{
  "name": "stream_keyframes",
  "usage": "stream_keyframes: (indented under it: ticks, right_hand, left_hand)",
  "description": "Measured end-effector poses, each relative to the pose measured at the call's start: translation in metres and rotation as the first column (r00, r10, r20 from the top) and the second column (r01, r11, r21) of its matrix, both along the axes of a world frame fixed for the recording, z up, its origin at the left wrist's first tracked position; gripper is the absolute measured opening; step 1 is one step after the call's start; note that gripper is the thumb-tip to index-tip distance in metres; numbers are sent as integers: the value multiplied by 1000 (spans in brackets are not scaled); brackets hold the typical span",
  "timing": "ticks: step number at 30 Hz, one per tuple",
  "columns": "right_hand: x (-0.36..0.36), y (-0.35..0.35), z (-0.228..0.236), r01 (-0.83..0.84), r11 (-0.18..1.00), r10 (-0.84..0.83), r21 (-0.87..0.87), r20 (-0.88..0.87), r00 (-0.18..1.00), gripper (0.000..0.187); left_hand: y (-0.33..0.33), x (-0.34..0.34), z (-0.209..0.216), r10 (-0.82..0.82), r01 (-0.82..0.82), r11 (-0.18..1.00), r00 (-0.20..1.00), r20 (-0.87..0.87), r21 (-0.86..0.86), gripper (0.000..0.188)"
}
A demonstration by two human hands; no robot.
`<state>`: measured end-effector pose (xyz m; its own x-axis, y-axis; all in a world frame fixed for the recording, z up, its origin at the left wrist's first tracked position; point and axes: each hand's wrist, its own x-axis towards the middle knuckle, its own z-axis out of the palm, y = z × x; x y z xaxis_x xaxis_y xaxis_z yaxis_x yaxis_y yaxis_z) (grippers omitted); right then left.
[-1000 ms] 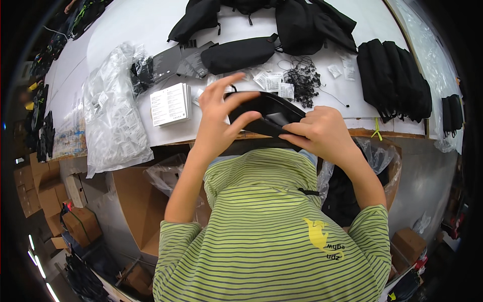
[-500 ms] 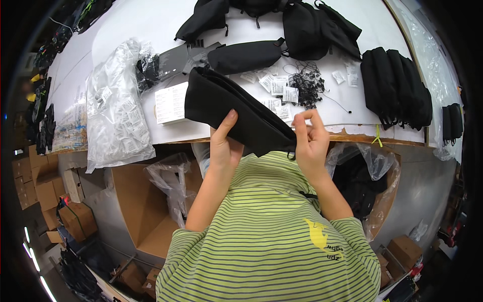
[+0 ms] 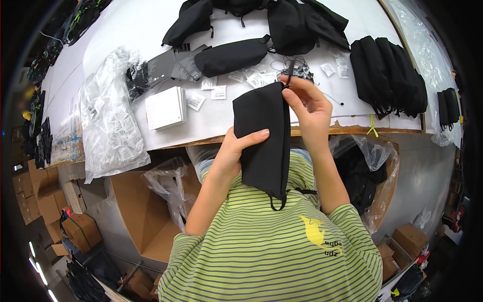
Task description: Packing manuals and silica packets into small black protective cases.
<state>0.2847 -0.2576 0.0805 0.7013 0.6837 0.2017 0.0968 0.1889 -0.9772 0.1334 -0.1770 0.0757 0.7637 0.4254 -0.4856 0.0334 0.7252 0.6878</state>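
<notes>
A flat black zippered pouch (image 3: 259, 113) stands nearly upright in front of my chest, a small loop hanging from its lower end. My left hand (image 3: 239, 150) grips it by the left side, thumb across the front and fingers hidden behind. At the upper right corner my right hand (image 3: 314, 108) is closed, with thumb and forefinger pinching the zipper pull (image 3: 290, 72), which sticks up above them. The zipper runs down the pouch's right edge.
Black pouches (image 3: 231, 58) lie across the white table (image 3: 201, 128), with a stack (image 3: 387, 75) at right. Nearby are white label cards (image 3: 166, 108), small tags (image 3: 219, 92), black cords (image 3: 302, 70) and a clear bag of tags (image 3: 113, 121). Cardboard boxes (image 3: 146, 211) stand below the table edge.
The pouch has turned from a slanting position to nearly upright. My right hand has moved up from its lower right end to the top corner, where it now pinches the pull.
</notes>
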Motion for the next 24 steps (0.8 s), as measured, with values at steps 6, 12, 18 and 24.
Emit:
stream_keyframes:
  ticks: [6, 12, 18, 24]
  right_hand:
    - [-6, -5, 4, 94, 992, -65, -88, 284, 957, 7]
    - [-25, -28, 17, -242, 941, 285, -236, 172, 943, 12]
    - [-30, -31, 24, -402, 874, 440, -272, 95, 893, 14]
    - [-34, -27, 32, -377, 896, 429, -236, 234, 872, 14]
  left_hand:
    - [1, 4, -5, 109, -109, 993, 994, -1, -46, 38]
    - [33, 4, -22, 265, -239, 949, 958, 108, -204, 26]
    - [45, -1, -23, 327, -281, 915, 937, 123, -291, 24]
    - [42, -2, -17, 273, -246, 951, 952, 136, -188, 29]
